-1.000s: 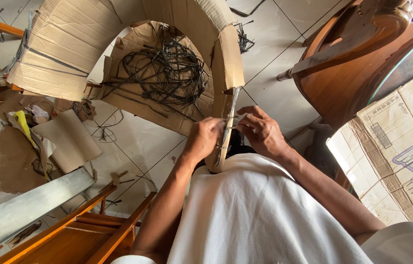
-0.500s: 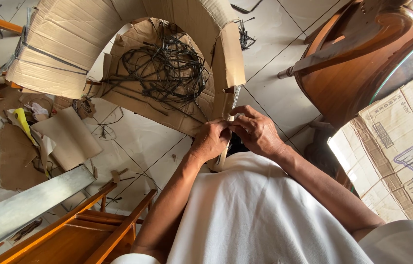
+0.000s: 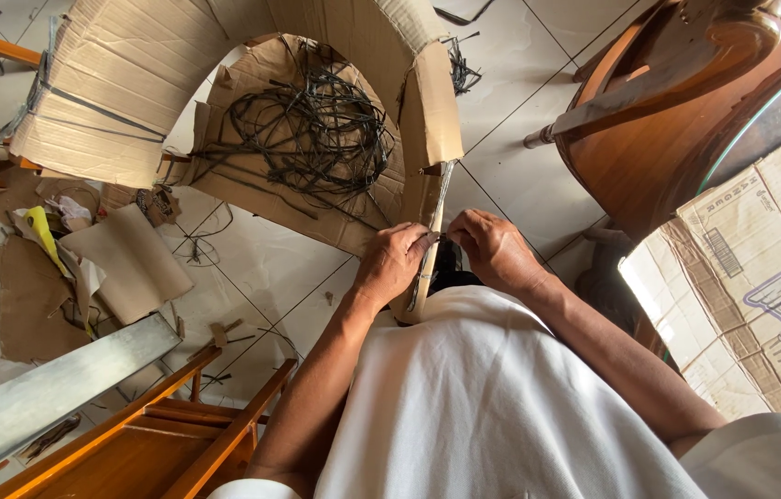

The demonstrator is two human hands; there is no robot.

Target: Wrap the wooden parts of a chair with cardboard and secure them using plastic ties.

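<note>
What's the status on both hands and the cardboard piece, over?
Left hand and right hand both pinch the cardboard arch's edge. Tangle of black strapping lies behind on the floor, clear of the hands.

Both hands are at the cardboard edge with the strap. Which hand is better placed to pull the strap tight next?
Probably the right hand: its fingertips pinch at the strap beside the cardboard edge, with open floor behind it. The left hand lies over the edge, better suited to bracing.

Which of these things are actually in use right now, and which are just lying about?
In use: left hand and right hand pinching the cardboard arch at its edge.
Lying about: tangle of black straps, cardboard scraps, metal bar, printed carton.
</note>
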